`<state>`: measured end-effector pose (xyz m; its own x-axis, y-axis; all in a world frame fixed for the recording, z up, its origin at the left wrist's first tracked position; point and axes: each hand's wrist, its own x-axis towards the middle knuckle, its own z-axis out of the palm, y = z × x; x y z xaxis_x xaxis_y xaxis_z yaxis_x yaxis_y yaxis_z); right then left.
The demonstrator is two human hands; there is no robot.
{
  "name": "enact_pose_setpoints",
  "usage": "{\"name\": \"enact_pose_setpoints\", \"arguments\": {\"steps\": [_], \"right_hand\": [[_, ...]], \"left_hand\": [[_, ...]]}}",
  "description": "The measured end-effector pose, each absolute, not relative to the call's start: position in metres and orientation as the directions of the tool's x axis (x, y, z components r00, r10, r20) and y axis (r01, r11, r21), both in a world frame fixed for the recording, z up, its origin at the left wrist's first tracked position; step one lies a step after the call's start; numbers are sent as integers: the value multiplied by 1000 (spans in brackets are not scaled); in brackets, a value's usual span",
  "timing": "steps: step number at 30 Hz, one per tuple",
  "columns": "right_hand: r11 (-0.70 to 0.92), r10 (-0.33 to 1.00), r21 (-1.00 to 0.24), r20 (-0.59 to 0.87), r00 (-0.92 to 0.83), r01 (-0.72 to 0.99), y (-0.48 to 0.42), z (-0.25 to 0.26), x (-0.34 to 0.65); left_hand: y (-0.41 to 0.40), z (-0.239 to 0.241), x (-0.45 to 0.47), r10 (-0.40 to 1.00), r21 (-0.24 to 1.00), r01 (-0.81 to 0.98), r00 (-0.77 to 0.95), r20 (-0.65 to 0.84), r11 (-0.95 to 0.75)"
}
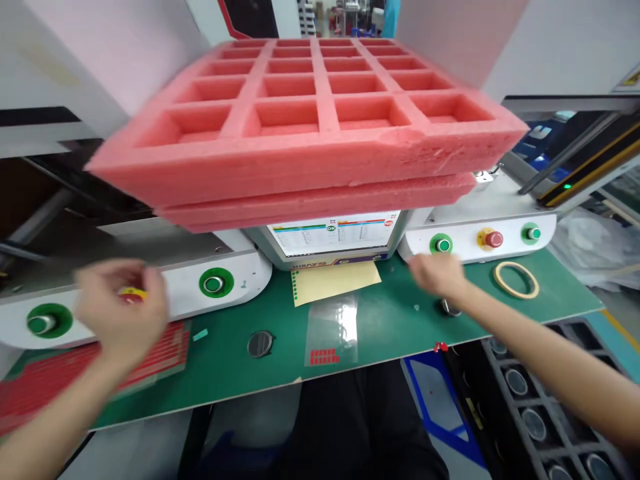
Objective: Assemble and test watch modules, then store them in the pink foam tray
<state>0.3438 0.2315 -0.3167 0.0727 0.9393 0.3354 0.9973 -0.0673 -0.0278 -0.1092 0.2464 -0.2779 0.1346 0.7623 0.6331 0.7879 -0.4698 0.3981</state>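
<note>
My left hand point(123, 310) is smeared by motion, its fingers loosely curled, in front of the left machine's white control panel point(183, 287). Behind its fingers shows a red button with a yellow ring point(133, 294). My right hand point(437, 275) is closed, just below a green button point(443, 245) on the right panel point(465, 237); whether anything is inside it is hidden. Under my right wrist a round watch-like piece point(451, 307) is partly covered. Another round dark watch-like piece point(260, 344) lies on the green mat point(225, 373).
A stack of pink foam trays point(300, 160) overhangs the monitor point(335, 233). On the mat are yellow paper point(335, 281), a clear sheet with red pieces point(332, 327), a tape roll point(516, 280) and red-striped sheets point(165, 353). A black compartment tray point(555, 407) stands lower right.
</note>
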Motion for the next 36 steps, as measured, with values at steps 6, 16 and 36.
{"name": "enact_pose_setpoints", "arguments": {"steps": [6, 16, 36], "right_hand": [[51, 998, -41, -44, -53, 998, 237, -375, 236], [-34, 996, -132, -87, 22, 991, 254, -359, 208], [382, 891, -914, 404, 208, 136, 2, -300, 194]], "left_hand": [[196, -343, -90, 665, 268, 609, 683, 301, -747], [188, -379, -106, 852, 746, 536, 518, 77, -394], [31, -298, 42, 966, 997, 43, 252, 54, -67]]}}
